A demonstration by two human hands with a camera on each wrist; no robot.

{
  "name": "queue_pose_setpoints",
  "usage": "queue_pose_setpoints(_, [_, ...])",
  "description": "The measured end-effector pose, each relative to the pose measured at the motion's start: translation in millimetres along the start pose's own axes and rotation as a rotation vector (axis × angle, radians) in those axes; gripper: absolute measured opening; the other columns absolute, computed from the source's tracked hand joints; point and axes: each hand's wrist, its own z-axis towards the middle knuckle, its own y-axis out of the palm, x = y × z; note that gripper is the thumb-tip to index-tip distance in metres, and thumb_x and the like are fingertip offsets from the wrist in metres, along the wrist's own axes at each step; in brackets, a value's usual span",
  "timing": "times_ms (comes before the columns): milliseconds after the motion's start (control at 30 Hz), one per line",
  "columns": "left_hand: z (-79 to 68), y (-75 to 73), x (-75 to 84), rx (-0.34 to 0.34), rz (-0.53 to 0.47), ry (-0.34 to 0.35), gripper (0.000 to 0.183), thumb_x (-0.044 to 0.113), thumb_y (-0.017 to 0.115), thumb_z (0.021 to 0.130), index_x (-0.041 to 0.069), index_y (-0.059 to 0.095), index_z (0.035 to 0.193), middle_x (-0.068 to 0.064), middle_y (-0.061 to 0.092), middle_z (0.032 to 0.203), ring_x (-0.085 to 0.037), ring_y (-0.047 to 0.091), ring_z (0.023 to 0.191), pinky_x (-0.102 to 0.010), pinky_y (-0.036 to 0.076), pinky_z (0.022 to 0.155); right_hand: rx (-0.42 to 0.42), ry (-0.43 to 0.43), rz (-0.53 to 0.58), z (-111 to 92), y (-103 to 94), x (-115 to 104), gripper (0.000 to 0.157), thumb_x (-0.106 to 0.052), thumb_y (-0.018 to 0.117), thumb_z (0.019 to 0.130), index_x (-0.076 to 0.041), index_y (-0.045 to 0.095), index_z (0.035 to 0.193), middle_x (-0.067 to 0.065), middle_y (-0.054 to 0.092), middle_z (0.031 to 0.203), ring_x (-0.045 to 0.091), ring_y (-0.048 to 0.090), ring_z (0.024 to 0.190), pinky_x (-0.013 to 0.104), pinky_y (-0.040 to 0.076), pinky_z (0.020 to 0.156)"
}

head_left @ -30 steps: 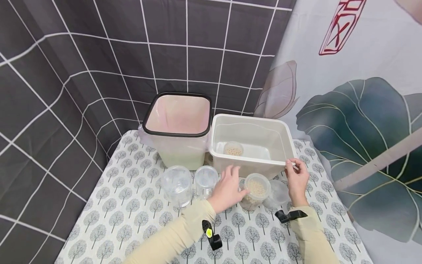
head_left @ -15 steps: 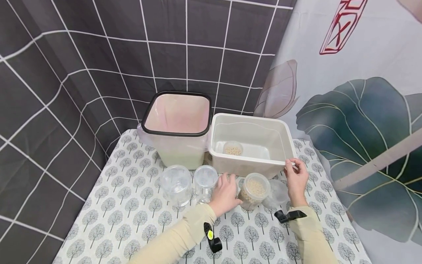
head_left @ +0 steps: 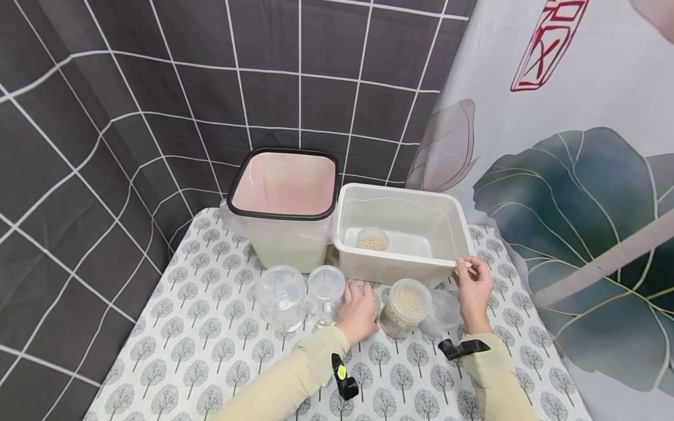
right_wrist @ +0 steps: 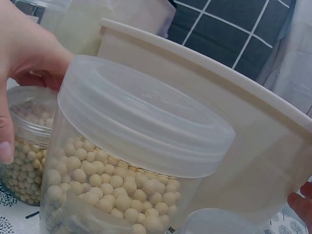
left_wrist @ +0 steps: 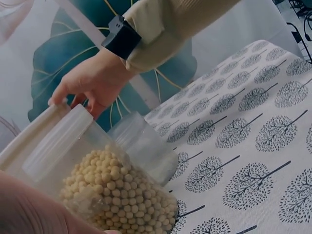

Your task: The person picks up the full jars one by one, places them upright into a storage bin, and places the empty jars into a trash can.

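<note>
In the head view, my left hand [head_left: 359, 313] curls round a small clear jar of soybeans [head_left: 376, 303]; the hand covers much of it. The right wrist view shows the thumb at the near side of this jar [right_wrist: 27, 156] and fingers behind it. A larger lidded jar of soybeans [head_left: 405, 307] stands upright just to the right, in front of the bin. My right hand [head_left: 474, 289] pinches the near right corner of the white rectangular bin [head_left: 389, 267] between thumb and fingers. Inside the bin sits a small container of soybeans [head_left: 372, 240].
Two clear jars, a wide jar [head_left: 281, 298] and a narrower jar [head_left: 326, 292], stand left of my left hand. A translucent container [head_left: 441, 313] is beside the larger soybean jar. Behind stands a black-rimmed wastebasket [head_left: 286, 245]. A tree-print cloth [head_left: 210, 351] covers the table.
My left hand has drawn back from beside the larger soybean jar and come down around the small jar to its left. My right hand stays on the bin's corner.
</note>
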Motion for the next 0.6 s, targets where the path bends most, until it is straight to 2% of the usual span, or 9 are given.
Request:
queue_pose_setpoints(200, [3.2, 2.5, -3.3, 0.042, 0.054, 0.022, 0.086, 0.004, 0.079, 0.056, -0.002, 0.039, 0.133, -0.028, 0.039, 0.124, -0.041, 0.037, 0.117, -0.044, 0.043, 0.093, 0.015, 0.01, -0.013, -2, 1.7, -5, 0.036, -0.037, 0.067, 0.084, -0.014, 0.062, 0.112, 0.007, 0.05, 0.106, 0.021, 0.057, 0.093, 0.021, 0.052, 0.076])
queue_pose_setpoints(333, [5.7, 3.5, -3.7, 0.052, 0.1, 0.029, 0.085, 0.006, 0.078, 0.056, 0.001, 0.042, 0.132, -0.023, 0.043, 0.117, -0.035, 0.04, 0.108, -0.041, 0.046, 0.084, 0.009, -0.008, -0.012, -2, 0.9, -5, 0.035, -0.036, 0.066, 0.085, -0.015, 0.062, 0.112, 0.006, 0.05, 0.105, 0.02, 0.057, 0.092, 0.021, 0.053, 0.075])
queue_pose_setpoints(400, [6.2, 3.6, -3.9, 0.058, 0.117, 0.036, 0.084, 0.009, 0.079, 0.055, 0.002, 0.044, 0.131, -0.023, 0.044, 0.116, -0.035, 0.041, 0.107, -0.041, 0.046, 0.082, 0.0, -0.007, 0.012, -5, 1.5, -12, 0.032, -0.034, 0.066, 0.086, -0.015, 0.062, 0.111, 0.005, 0.05, 0.103, 0.017, 0.058, 0.09, 0.02, 0.052, 0.075])
queue_pose_setpoints(467, [6.3, 3.7, -4.1, 0.062, 0.141, 0.047, 0.084, 0.013, 0.08, 0.055, 0.002, 0.045, 0.13, -0.024, 0.045, 0.116, -0.036, 0.042, 0.106, -0.042, 0.046, 0.081, 0.0, 0.015, 0.026, -12, 5.8, -32, 0.03, -0.031, 0.066, 0.086, -0.013, 0.062, 0.11, 0.004, 0.05, 0.102, 0.014, 0.058, 0.088, 0.019, 0.052, 0.074])
queue_pose_setpoints(600, [6.7, 3.6, -4.5, 0.077, 0.185, 0.072, 0.078, 0.02, 0.083, 0.054, 0.004, 0.049, 0.122, -0.022, 0.048, 0.11, -0.035, 0.044, 0.102, -0.04, 0.046, 0.076, 0.001, 0.071, 0.049, -33, 19.9, -90, 0.024, -0.023, 0.064, 0.089, -0.006, 0.06, 0.106, 0.003, 0.049, 0.099, 0.012, 0.057, 0.085, 0.018, 0.052, 0.075])
